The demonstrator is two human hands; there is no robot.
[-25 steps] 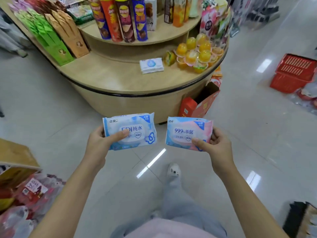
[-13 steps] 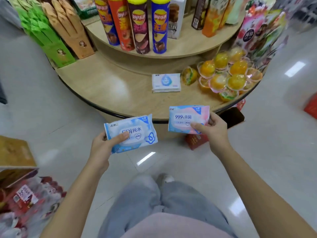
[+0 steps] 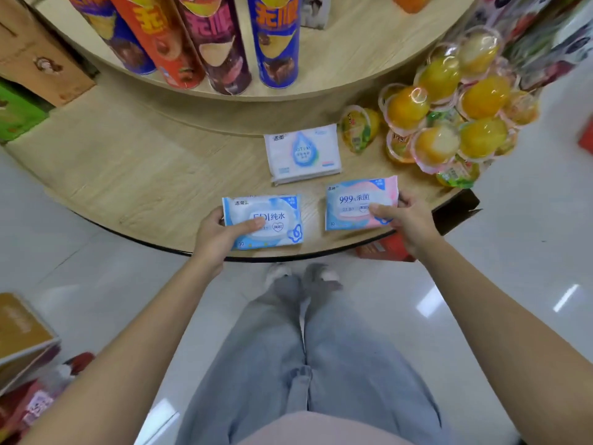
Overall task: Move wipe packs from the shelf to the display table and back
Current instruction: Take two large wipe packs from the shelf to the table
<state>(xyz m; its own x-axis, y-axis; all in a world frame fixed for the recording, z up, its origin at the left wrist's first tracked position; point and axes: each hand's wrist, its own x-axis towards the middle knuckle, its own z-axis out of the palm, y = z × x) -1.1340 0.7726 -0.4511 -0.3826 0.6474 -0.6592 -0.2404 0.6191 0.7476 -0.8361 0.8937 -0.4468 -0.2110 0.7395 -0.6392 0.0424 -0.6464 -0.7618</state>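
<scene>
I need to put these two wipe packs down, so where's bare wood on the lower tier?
Widest bare wood lies left of the white wipe pack, toward the green box. A narrower strip runs between it and the front rim, beneath your blue wipe pack and pink wipe pack. Jelly cups crowd the right.

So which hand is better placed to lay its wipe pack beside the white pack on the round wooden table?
Probably the right hand: its pink-and-blue wipe pack is just off the near corner of the white wipe pack. The blue wipe pack in the left hand is a little farther from it.
</scene>
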